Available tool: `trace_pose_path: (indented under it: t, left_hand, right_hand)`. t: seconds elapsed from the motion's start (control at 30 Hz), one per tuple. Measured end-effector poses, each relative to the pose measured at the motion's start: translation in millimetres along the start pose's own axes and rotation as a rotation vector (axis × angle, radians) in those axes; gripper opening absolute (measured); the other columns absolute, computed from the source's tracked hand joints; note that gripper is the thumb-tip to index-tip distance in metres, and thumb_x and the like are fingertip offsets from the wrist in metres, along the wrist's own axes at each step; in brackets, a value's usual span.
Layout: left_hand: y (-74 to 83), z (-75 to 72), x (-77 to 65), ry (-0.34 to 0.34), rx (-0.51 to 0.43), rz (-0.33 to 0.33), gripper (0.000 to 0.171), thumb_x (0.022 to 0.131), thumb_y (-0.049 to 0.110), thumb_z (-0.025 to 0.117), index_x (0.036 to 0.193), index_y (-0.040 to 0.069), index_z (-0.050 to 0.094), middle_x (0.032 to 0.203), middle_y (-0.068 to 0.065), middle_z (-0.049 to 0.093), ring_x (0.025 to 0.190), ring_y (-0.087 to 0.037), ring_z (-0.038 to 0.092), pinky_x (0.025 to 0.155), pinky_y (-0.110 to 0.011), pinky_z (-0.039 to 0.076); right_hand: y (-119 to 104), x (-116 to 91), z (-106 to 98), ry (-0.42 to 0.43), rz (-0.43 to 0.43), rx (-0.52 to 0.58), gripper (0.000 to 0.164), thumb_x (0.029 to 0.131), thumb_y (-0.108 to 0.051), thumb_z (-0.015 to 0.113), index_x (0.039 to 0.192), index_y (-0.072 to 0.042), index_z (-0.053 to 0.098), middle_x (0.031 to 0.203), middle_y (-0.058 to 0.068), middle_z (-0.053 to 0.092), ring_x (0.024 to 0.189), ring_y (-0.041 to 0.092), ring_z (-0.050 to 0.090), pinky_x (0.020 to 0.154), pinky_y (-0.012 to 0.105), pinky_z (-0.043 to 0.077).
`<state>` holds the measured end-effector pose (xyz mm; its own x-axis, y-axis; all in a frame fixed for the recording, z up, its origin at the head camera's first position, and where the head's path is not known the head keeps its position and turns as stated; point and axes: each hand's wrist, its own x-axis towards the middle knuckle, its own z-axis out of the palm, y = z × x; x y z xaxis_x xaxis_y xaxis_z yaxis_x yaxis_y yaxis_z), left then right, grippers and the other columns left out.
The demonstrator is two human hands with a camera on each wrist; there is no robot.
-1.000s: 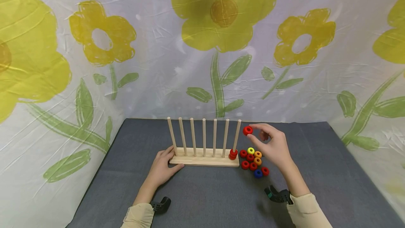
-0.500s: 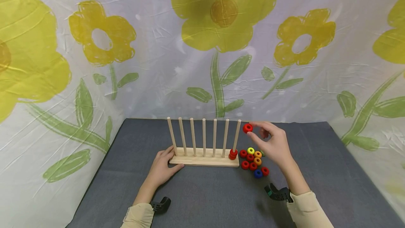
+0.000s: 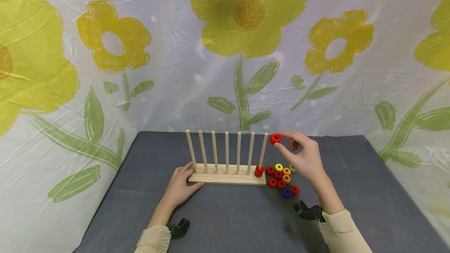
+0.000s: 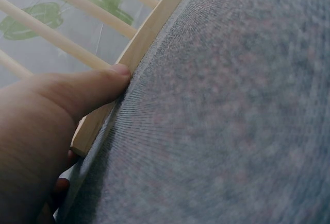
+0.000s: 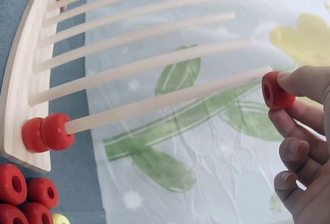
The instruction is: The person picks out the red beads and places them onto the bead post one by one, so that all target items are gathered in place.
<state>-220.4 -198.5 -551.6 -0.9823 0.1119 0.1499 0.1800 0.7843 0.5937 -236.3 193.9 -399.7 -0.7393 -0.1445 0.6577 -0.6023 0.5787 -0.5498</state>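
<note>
R hand (image 3: 306, 158) pinches rounded red ring (image 3: 275, 139) w/ fingers (image 5: 285, 124); L hand (image 3: 179, 186) grips smooth wood base (image 3: 228, 179); L wrist cam alone shows ribbed weave of bench cloth (image 4: 221, 110).

The held bead (image 5: 282, 93) is red, the backdrop (image 3: 197, 69) yellow-flowered, the cloth (image 3: 232, 214) blue-grey.

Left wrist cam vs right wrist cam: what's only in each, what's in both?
Only left wrist: a close look at the left hand, thumb on the front edge of the stand; the other view catches just bits of it at the far end.

Only right wrist: the right hand pinching a red bead, two stacked beads on the nearest peg, loose red beads and part of a yellow bead.

Both: the wooden stand with pegs, grey cloth, and the pale backdrop with green leaves.
</note>
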Motion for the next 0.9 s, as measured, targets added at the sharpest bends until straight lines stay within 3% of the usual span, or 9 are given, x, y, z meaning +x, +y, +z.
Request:
trace_pose_path:
  t: [0.37,0.7,0.9]
  left_hand:
    - [0.4,-0.2,-0.4,0.003,0.0,-0.002,0.076,0.094,0.038,0.083,0.153,0.001,0.055,0.165,-0.018,0.044,0.144,-0.043,0.043,0.115,-0.066,0.039]
    - [0.3,0.0,-0.5,0.002,0.0,-0.004,0.075,0.094,0.037,0.083,0.154,0.001,0.055,0.165,-0.019,0.044,0.146,-0.043,0.042,0.116,-0.066,0.038]
    - [0.9,-0.2,-0.6,0.003,0.001,0.002,0.075,0.094,0.037,0.083,0.153,0.001,0.056,0.165,-0.019,0.044,0.145,-0.044,0.042,0.116,-0.066,0.038]
  right_hand:
    - [-3.8,4.1,-0.3,0.01,0.002,0.011,0.028,0.088,-0.005,0.087,0.115,-0.005,0.081,0.077,0.002,0.058,0.066,0.026,0.048,0.062,0.03,0.037]
    - [-7.4,7.8,0.0,0.028,0.004,0.029,0.027,0.088,-0.004,0.086,0.114,-0.005,0.081,0.075,0.003,0.056,0.068,0.013,0.044,0.063,0.026,0.035]
    - [-7.6,9.8,1.2,0.029,0.01,0.038,0.027,0.088,-0.004,0.086,0.114,-0.005,0.081,0.076,0.008,0.058,0.068,0.022,0.047,0.064,0.026,0.036]
